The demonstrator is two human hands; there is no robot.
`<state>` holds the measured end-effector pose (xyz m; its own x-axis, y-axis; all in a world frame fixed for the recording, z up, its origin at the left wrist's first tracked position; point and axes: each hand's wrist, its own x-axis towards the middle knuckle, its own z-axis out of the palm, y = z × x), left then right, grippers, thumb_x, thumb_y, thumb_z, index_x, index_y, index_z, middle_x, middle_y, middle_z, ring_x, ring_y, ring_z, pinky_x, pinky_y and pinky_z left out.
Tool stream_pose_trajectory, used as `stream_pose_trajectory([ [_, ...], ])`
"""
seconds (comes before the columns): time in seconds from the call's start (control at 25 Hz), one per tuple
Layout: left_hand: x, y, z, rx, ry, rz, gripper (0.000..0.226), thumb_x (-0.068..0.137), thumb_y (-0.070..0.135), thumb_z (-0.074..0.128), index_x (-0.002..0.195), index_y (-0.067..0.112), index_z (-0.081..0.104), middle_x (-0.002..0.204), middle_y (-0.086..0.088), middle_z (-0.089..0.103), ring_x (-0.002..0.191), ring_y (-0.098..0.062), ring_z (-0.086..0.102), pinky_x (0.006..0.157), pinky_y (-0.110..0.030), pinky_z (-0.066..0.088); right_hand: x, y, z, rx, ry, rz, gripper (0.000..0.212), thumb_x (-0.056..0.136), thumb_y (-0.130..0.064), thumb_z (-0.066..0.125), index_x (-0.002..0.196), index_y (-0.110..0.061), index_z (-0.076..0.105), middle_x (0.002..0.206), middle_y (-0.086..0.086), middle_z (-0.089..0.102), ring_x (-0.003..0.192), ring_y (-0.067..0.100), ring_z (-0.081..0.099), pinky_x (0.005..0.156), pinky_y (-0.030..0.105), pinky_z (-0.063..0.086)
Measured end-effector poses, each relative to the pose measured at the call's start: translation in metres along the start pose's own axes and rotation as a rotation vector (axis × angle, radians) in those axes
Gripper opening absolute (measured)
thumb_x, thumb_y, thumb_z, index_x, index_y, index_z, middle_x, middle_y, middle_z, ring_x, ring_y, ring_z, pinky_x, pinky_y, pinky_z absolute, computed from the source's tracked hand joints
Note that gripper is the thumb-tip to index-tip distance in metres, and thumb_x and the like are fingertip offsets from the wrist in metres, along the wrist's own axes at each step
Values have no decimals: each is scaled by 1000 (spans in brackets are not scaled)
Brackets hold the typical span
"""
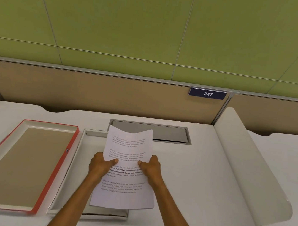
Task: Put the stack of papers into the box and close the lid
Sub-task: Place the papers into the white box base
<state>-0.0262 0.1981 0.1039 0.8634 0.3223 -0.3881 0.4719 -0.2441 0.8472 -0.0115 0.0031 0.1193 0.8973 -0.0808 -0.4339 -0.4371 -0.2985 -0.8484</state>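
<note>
Partly hidden box [75, 162], both hands' grip, left hand [99, 166], right hand [151, 170], holding papers [123, 190] (lid [21, 163] alongside)

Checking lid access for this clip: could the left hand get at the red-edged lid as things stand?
Probably not at once: the left hand is gripping the stack of papers. The lid lies unobstructed beside the box, so once freed, likely yes.

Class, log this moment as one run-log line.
stage: carrying | hands: left, right gripping papers | papers: above white box | lid: off, left of box
</note>
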Motion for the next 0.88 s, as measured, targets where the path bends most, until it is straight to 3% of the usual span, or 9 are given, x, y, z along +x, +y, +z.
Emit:
stream_pose_trajectory([
  [0.24,26,-27,-61,2,70,-27,30,79,17,78,106,7,68,111,-17,74,87,-31,71,76,-41,60,3,-13,80,-69,-37,-23,35,93,-18,61,120,-5,44,126,12,62,105,25,66,74,27,56],
  [0.44,51,-37,-81,65,58,-10,40,80,16,77,116,5,65,118,-17,71,103,-35,69,89,-50,57,14,-11,116,-96,1,-57,16,93,-18,62,92,-16,46,114,13,67,74,10,61,56,14,50],
  [0.68,69,-53,-78,120,45,-30,39,81,21,76,115,7,63,120,-15,70,102,-33,69,80,-40,57,25,-2,133,-110,47,-40,14,93,-15,61,96,-9,49,110,16,68,88,25,69,73,31,58],
  [0.88,74,-65,-73,118,42,-48,38,81,22,76,113,7,62,122,-15,69,105,-33,68,73,-33,51,30,8,137,-125,38,-16,17,93,-18,61,95,-10,47,109,17,68,94,31,70,78,34,59],
])
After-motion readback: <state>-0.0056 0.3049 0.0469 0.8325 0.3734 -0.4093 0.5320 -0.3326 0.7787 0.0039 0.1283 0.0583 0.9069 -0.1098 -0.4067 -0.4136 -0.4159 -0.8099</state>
